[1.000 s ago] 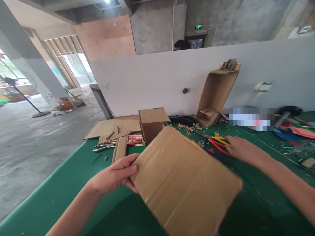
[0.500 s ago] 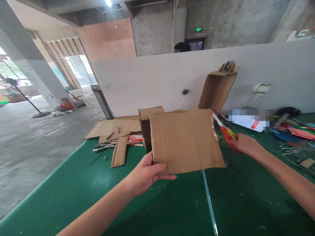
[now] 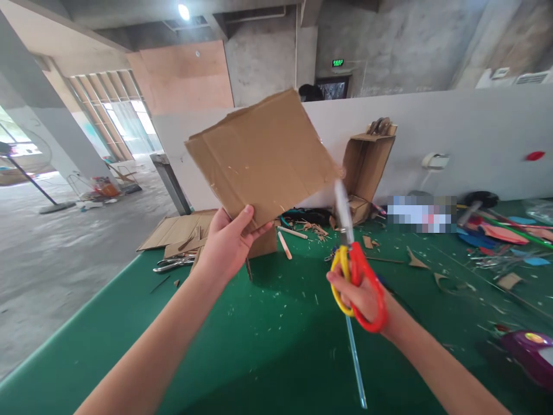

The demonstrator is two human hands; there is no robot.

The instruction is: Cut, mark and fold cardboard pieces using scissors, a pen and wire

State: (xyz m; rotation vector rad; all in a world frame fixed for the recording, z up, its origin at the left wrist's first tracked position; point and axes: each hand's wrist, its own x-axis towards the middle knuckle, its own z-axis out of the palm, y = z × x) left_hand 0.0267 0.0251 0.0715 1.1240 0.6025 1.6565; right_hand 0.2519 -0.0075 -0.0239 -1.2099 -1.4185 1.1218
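A brown cardboard piece [image 3: 268,155], tilted, is raised above the table. My left hand [image 3: 228,239] grips it by its lower edge, thumb on the near face and fingers behind. In my right hand [image 3: 360,294] is a pair of scissors [image 3: 367,276] with one yellow and one red handle. The blades point up, blurred by motion, beside the cardboard's lower right corner; whether they touch it I cannot tell. Below, on the green table, a clear bluish strip [image 3: 356,363] lies lengthwise.
An upright cardboard box form [image 3: 367,167] stands against the white partition [image 3: 423,127]. Flat cardboard [image 3: 173,230] and metal pliers-like tools [image 3: 175,263] lie at left. Two glue sticks [image 3: 285,245] and scraps are mid-table. Coloured sheets [image 3: 496,230] and a purple object [image 3: 529,351] are at right.
My left hand has lifted the cardboard up and left and tilted it. The scissors have come away from its right edge, turned upright and moved left with my right hand.
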